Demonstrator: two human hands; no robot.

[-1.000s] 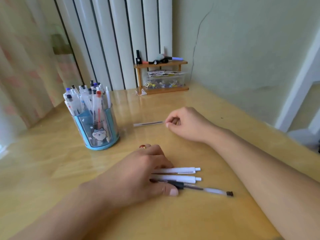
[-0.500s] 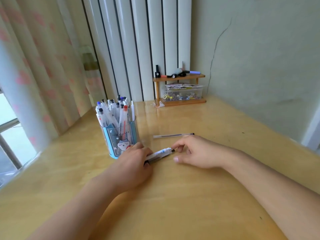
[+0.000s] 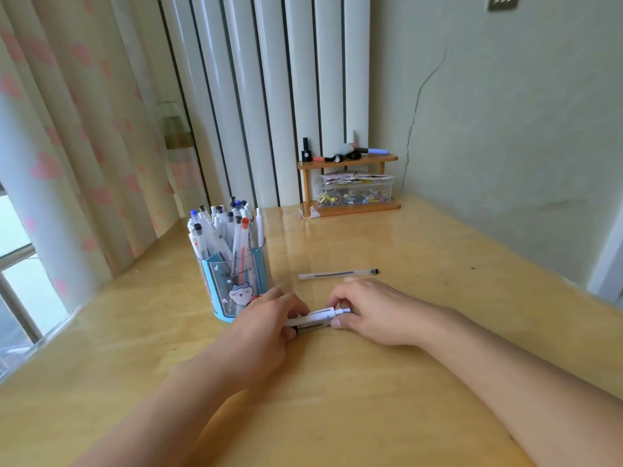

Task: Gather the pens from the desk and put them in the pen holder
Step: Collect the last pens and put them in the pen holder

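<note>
A blue pen holder (image 3: 220, 299) with a cartoon face stands on the desk, packed with several pens. My left hand (image 3: 263, 326) grips a small bunch of white pens (image 3: 312, 320) just right of the holder, low over the desk. My right hand (image 3: 367, 310) pinches the bunch's right end between thumb and fingers. One clear pen with a dark cap (image 3: 337, 274) lies flat on the desk just beyond my right hand, apart from it.
A small wooden shelf (image 3: 349, 207) with a clear box of clips stands at the back against the wall. Curtains and a window run along the left. The glossy wooden desk (image 3: 404, 399) stretches toward me and to the right.
My left hand gathered the white pens from the near desk and carried them beside the holder. My right hand let go of the clear pen and came to the bunch's end.
</note>
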